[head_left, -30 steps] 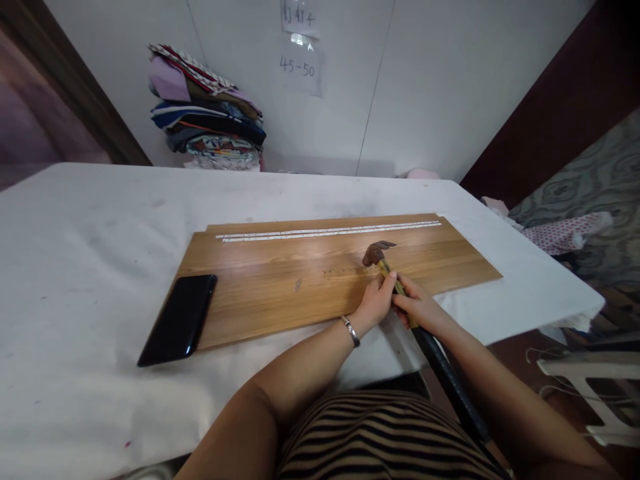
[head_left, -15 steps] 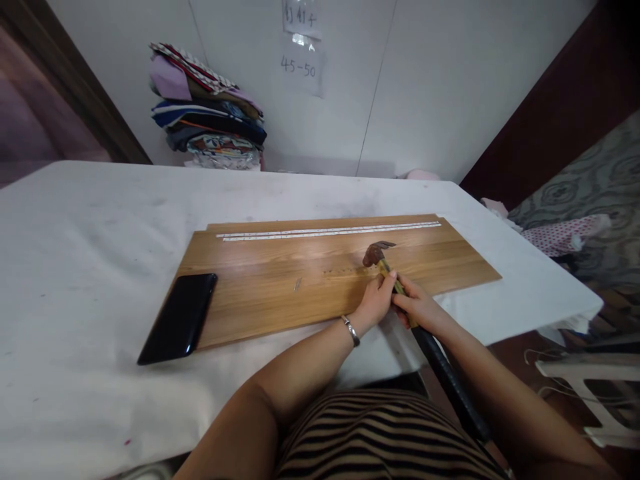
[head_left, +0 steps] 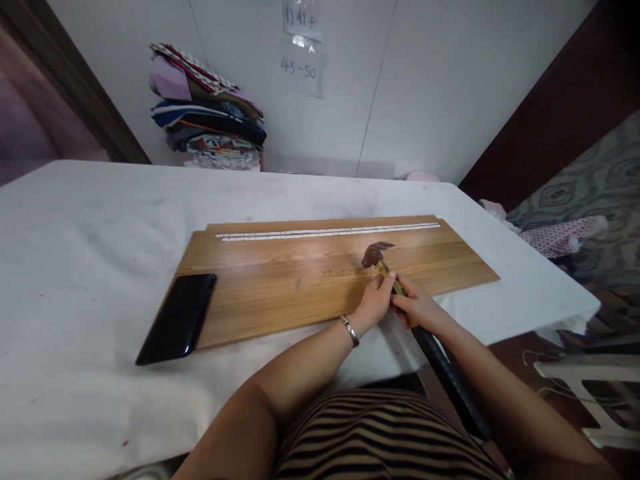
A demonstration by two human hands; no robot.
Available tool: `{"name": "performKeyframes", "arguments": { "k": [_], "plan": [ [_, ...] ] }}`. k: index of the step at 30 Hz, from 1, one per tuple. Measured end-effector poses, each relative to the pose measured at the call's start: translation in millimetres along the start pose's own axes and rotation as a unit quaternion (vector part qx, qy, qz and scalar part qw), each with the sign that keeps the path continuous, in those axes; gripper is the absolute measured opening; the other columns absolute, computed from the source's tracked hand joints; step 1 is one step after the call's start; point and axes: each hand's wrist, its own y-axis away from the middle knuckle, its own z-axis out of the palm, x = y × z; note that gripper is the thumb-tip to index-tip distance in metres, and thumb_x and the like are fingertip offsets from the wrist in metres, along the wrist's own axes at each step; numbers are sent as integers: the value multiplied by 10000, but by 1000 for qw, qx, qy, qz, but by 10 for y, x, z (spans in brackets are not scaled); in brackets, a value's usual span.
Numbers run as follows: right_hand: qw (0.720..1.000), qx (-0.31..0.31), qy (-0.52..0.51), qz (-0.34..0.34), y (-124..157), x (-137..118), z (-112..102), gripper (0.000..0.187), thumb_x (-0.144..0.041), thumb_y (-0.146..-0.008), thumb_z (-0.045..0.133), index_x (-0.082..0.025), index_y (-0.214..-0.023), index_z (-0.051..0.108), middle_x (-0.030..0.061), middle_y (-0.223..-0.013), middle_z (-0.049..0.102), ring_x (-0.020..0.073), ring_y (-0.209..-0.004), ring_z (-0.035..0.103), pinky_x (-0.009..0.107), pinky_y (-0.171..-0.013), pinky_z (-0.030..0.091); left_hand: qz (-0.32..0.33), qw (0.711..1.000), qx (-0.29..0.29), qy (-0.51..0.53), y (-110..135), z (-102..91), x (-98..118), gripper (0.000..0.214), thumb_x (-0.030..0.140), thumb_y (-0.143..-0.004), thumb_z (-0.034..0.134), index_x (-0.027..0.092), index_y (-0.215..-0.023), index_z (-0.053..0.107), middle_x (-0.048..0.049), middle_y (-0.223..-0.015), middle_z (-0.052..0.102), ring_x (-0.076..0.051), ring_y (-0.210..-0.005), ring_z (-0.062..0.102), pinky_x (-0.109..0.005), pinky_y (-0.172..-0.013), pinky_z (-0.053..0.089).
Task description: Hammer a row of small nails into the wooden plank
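A black phone [head_left: 177, 319] lies across the left end of the wooden board [head_left: 280, 287]. Right of the board's middle, by its near edge, the left hand [head_left: 376, 300] has its fingers curled together, and I cannot tell whether they pinch anything. Touching it, the right hand [head_left: 420, 308] is wrapped tight round the hammer [head_left: 373, 255] just below the head, which is low over the board.

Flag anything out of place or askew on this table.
The glossy black smartphone straddles the near left corner of the long wooden board, half on it, half on the white tablecloth, so it likely sits unevenly. A small loose metal piece, perhaps a nail, lies mid-board, left of the rusty-headed hammer.
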Motion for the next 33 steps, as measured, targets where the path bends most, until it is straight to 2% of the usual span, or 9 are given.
{"name": "performKeyframes", "arguments": {
  "k": [7, 14, 25, 33],
  "plan": [
    [1000, 7, -19, -7, 18, 24, 33, 541, -234, -734, 507, -192, -1272, 458, -107, -460, 470, 97, -303, 429, 188, -317, 360, 8, 1000, 7, -5, 29, -11, 27, 428, 525, -917, 395, 155, -816, 583, -42, -788, 630, -171, -760, 570, -299, -749, 468],
    [1000, -6, -12, 1, 7, -8, 0, 498, -244, -748, 513, -207, -1244, 480, -98, -500, 487, 89, -322, 435, 187, -310, 366, -6, 1000, 4, 14, 12, 2, -8, 467, 555, -918, 384, 158, -789, 592, -46, -745, 632, -179, -735, 581, -312, -743, 483],
    [1000, 12, -15, -7, 6, 54, 30, 498, -235, -751, 505, -195, -1246, 470, -106, -475, 477, 88, -305, 430, 182, -314, 359, 8, 1000, 6, -8, 34, -10, 28, 418, 508, -920, 395, 150, -820, 586, -59, -801, 639, -186, -777, 583, -319, -763, 477],
    [1000, -10, -6, -7, -4, 26, -14, 473, -234, -758, 511, -194, -1228, 484, -105, -459, 459, 92, -316, 430, 180, -311, 359, 7, 1000, -3, -14, 6, -8, -10, 463, 531, -929, 363, 141, -824, 589, -63, -796, 639, -190, -773, 586, -322, -762, 480]
  ]
}}
